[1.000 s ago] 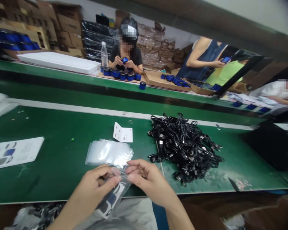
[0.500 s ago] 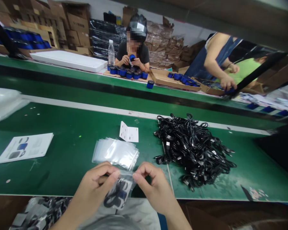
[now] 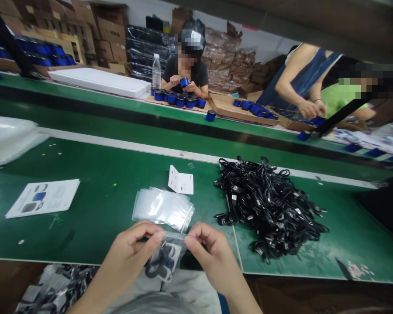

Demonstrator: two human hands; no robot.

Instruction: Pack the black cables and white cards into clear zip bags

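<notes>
My left hand (image 3: 131, 253) and my right hand (image 3: 209, 253) each pinch one top corner of a small clear zip bag (image 3: 165, 257) at the near edge of the green table (image 3: 94, 205). A coiled black cable and a printed leaflet show inside the bag. Just beyond my hands lies a stack of empty clear bags (image 3: 163, 208). To the right sits a large heap of black cables (image 3: 268, 205).
A white card (image 3: 181, 180) lies behind the bag stack and a printed leaflet (image 3: 44, 197) at the left. Filled bags (image 3: 52, 290) pile up by my lap. Across the green belt, other people handle blue round items (image 3: 178, 99) in cardboard trays (image 3: 225, 109).
Both hands have closed in on the bag's top edge, and the bag now hangs upright between them. The view has shifted slightly to the left.
</notes>
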